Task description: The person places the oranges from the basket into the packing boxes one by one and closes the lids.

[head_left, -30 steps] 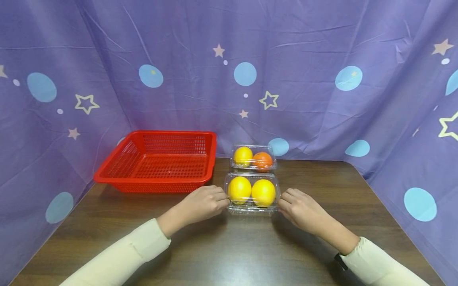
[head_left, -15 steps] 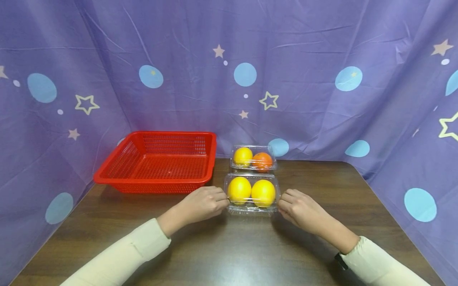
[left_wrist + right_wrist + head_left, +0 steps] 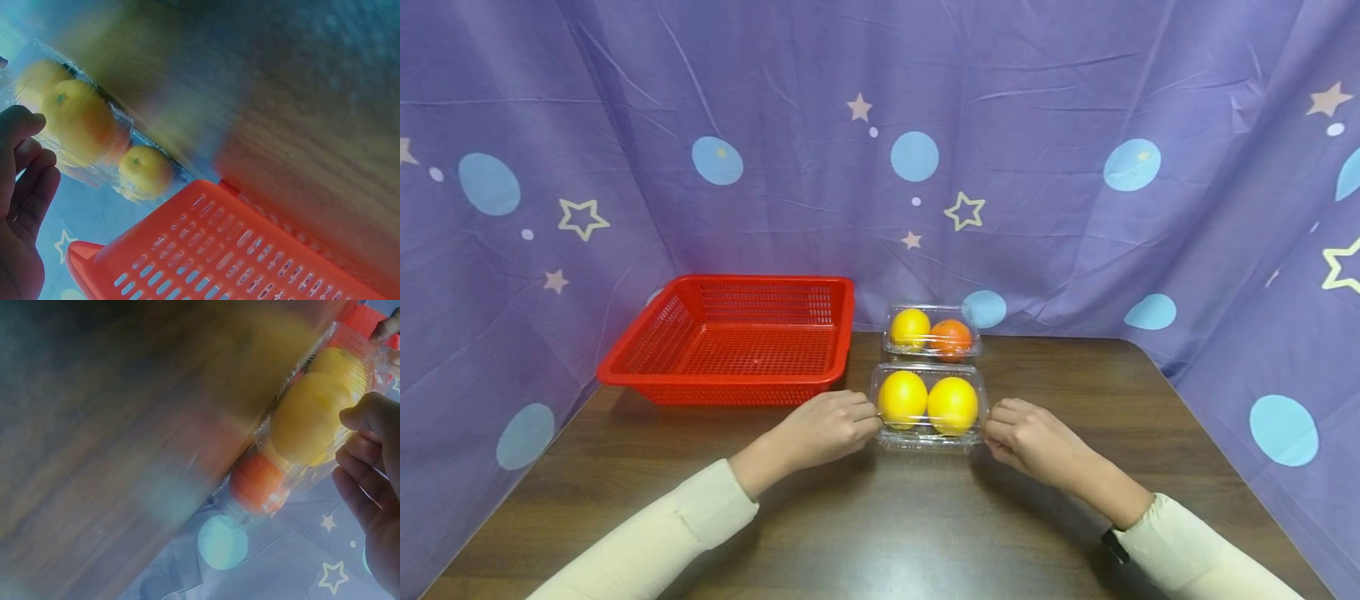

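In the head view, a clear plastic clamshell box [image 3: 929,439] holding two round yellow oranges [image 3: 952,406] sits on the table. My left hand [image 3: 835,423] pinches its left front corner with curled fingers. At the opposite front corner, my right hand [image 3: 1033,437] pinches the edge in the same way. Both wrist views show a thumb [image 3: 28,123] bent toward the fingers at the box's side. Straight behind stands a second clear box [image 3: 929,350], holding a yellow fruit [image 3: 911,329] and a deep-orange fruit [image 3: 951,339].
A red plastic basket [image 3: 726,379] with slotted walls stands at the back left, just beyond my left hand. The brown wooden table [image 3: 880,533] ends at a purple curtain [image 3: 1037,100] behind and at both sides.
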The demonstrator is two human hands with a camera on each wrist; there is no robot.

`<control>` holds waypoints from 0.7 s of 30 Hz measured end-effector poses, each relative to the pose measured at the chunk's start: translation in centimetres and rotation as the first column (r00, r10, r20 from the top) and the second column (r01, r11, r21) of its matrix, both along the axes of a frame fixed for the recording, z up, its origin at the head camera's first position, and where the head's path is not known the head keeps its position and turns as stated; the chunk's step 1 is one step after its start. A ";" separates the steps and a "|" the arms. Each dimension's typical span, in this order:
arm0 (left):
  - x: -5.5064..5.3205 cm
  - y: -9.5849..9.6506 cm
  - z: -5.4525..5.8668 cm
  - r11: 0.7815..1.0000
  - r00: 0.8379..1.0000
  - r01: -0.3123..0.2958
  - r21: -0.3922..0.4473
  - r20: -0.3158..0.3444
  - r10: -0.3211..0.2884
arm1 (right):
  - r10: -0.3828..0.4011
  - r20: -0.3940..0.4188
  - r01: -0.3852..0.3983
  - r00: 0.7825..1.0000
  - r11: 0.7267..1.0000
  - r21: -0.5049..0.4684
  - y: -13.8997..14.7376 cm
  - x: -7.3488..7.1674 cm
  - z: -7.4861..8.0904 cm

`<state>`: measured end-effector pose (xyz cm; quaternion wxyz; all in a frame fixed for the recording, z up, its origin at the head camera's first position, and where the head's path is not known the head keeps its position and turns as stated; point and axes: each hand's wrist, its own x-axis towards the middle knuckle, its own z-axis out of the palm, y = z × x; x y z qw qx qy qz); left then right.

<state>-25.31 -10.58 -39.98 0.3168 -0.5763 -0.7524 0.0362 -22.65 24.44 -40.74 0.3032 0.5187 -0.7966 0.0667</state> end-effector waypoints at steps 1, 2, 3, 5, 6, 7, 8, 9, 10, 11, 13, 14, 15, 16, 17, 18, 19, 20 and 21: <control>0.0 0.0 0.0 1.000 1.000 0.000 0.001 0.000 0.000 | 0.003 0.001 -0.003 1.000 1.000 0.000 0.0 0.0 0.0; 0.0 0.0 0.1 1.000 1.000 0.000 0.002 0.002 0.000 | 0.006 0.002 -0.006 1.000 1.000 0.001 0.0 0.0 0.0; 0.0 0.0 0.1 1.000 1.000 -0.001 0.003 0.003 0.001 | 0.008 0.002 -0.008 1.000 1.000 0.002 0.0 0.0 0.0; 0.0 0.0 0.0 1.000 1.000 -0.004 0.001 0.004 0.004 | 0.012 -0.001 -0.012 1.000 1.000 -0.002 0.1 0.0 0.0; -0.1 0.0 0.0 1.000 1.000 -0.007 -0.001 0.005 0.007 | 0.012 -0.001 -0.012 1.000 1.000 -0.003 0.1 0.0 0.0; -0.1 0.0 0.0 1.000 1.000 -0.010 -0.002 0.006 0.010 | 0.013 -0.002 -0.013 1.000 1.000 -0.006 0.1 0.0 0.0; -0.1 0.0 0.0 1.000 1.000 -0.012 -0.004 0.008 0.012 | 0.013 -0.002 -0.013 1.000 1.000 -0.007 0.1 0.0 0.0; -0.1 0.0 0.0 1.000 1.000 -0.015 -0.006 0.008 0.015 | 0.013 0.000 -0.013 1.000 1.000 -0.009 0.1 0.0 0.0; -0.1 0.0 -0.1 1.000 1.000 -0.017 -0.008 0.011 0.017 | 0.013 0.002 -0.013 1.000 1.000 -0.010 0.2 0.0 0.0; -0.1 0.0 -0.1 1.000 1.000 -0.017 -0.009 0.013 0.017 | 0.013 0.007 -0.013 1.000 1.000 -0.010 0.2 0.0 0.0; 0.0 0.0 -0.1 1.000 1.000 -0.015 -0.006 0.017 0.015 | 0.012 0.016 -0.012 1.000 1.000 -0.008 0.3 0.1 0.0; 0.0 0.0 -0.1 1.000 1.000 -0.012 -0.002 0.020 0.013 | 0.013 0.020 -0.012 1.000 1.000 -0.007 0.3 0.1 0.0; 0.0 0.0 -0.2 1.000 1.000 -0.010 0.001 0.023 0.010 | 0.012 0.024 -0.012 1.000 1.000 -0.007 0.3 0.1 0.0; -0.1 0.0 -0.2 1.000 1.000 -0.007 0.007 0.025 0.007 | 0.013 0.027 -0.012 1.000 1.000 -0.008 0.3 0.1 0.0; -0.1 0.0 -0.2 1.000 1.000 -0.005 0.010 0.026 0.004 | 0.013 0.029 -0.012 0.999 1.000 -0.007 0.3 0.1 0.0; 0.0 0.0 -0.2 1.000 1.000 -0.004 0.013 0.028 0.003 | 0.011 0.029 -0.011 1.000 1.000 -0.007 0.3 0.1 0.0; 0.0 0.0 -0.1 1.000 0.999 -0.004 0.016 0.032 0.003 | 0.010 0.029 -0.009 1.000 1.000 -0.005 0.4 0.1 0.0; 0.0 0.0 -0.1 1.000 0.999 -0.007 0.016 0.035 0.006 | 0.008 0.028 -0.008 1.000 1.000 -0.006 0.4 0.1 0.1; 0.1 0.0 -0.1 1.000 0.999 -0.011 0.014 0.038 0.011 | 0.004 0.029 -0.004 1.000 1.000 -0.004 0.4 0.1 0.1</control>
